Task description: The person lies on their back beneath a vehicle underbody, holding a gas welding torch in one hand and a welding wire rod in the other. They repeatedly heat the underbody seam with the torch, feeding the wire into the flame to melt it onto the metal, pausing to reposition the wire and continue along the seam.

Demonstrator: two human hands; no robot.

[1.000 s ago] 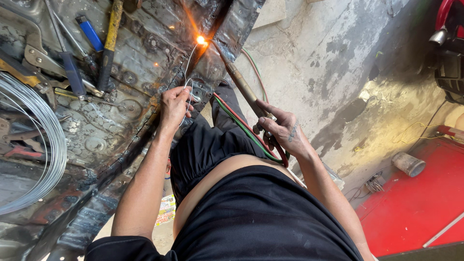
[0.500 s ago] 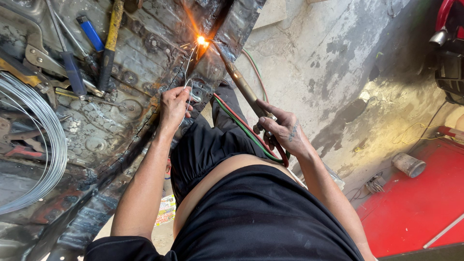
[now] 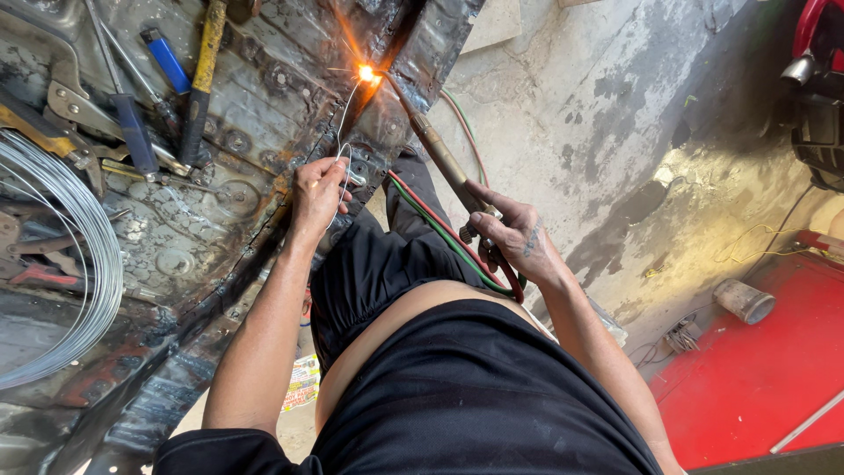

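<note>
The right hand (image 3: 514,237) gripped a gas torch (image 3: 440,154), its flame (image 3: 366,74) on the dark metal panel (image 3: 220,114); the left hand (image 3: 318,189) pinched thin filler wire (image 3: 341,132) beside it; red and green hoses (image 3: 440,233) trailed below.

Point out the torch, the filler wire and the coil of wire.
torch (image 3: 440,157): head view, on its brass tube.
filler wire (image 3: 341,132): head view, on the thin strand above the left hand (image 3: 318,189).
coil of wire (image 3: 95,255): head view, on its right-hand loops.

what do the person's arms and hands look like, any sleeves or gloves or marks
Both arms are bare from the shoulder down: no sleeves reach them, and neither hand wears a glove. The right hand has a dark mark, like a tattoo or smudge, on its back. The left hand shows no markings, rings or watch.
</note>
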